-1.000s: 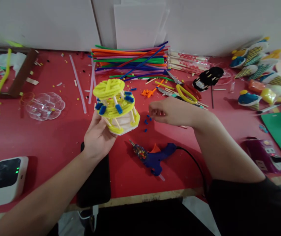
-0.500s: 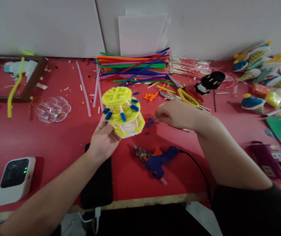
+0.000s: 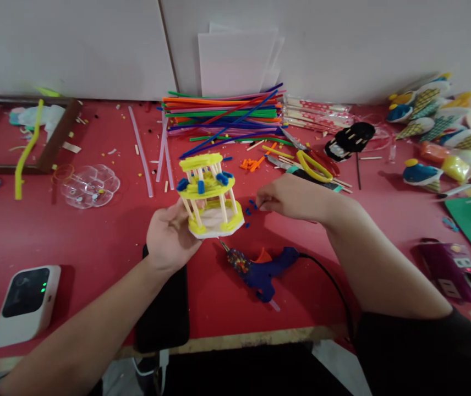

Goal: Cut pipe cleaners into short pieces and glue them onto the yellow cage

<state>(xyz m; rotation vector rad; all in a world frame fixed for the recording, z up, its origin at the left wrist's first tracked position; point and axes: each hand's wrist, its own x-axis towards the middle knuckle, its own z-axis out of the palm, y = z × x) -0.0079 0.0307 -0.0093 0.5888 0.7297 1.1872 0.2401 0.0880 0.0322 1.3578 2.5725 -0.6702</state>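
Observation:
My left hand [image 3: 171, 236] grips a small tiered model pavilion [image 3: 207, 190] by its left side. Yellow pipe cleaner rings, pale stick posts and short blue pieces make up the model, over a white base. To its right, my right hand [image 3: 279, 195] is closed, fingertips pinched down by a few short blue pipe cleaner pieces [image 3: 251, 210] on the red table. Whether a piece is between those fingertips is too small to see. Below the model lies a blue glue gun [image 3: 260, 269], its nozzle pointing up and left.
Behind the hands lie a pile of coloured pipe cleaners [image 3: 223, 115], yellow-handled scissors [image 3: 313, 166] and cut orange pieces [image 3: 252, 164]. A black phone [image 3: 163, 308] rests under my left forearm. A white device [image 3: 27, 305] is at left, a clear flower-shaped tray [image 3: 90, 187] above it.
My left hand has tilted the pavilion, so its lower posts and open base show more and its top looks flatter. My right hand has barely moved.

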